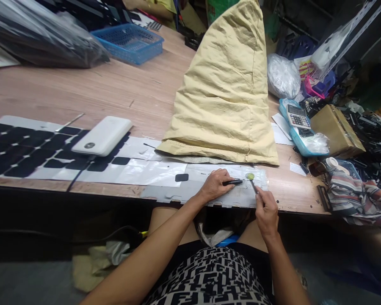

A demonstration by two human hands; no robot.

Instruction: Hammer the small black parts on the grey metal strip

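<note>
My left hand (215,185) is closed on a small, elongated black piece (232,182) that points right, just above the white sheet (197,192). Pinched in my right hand (267,212) is a thin dark stick-like tool (253,185). Its far end reaches the edge of a yellow-green round patch (249,176) on the sheet; whether it touches is too small to tell. Left of my left hand lies a flat black rounded pad (181,177).
A yellow cloth sack (225,97) lies just behind the sheet. Leftward, a white power bank (103,135) sits on rows of black pads (22,146). Further back is a blue basket (130,42). To the right are a calculator (298,116), a cardboard box (338,129) and striped cloth (352,195).
</note>
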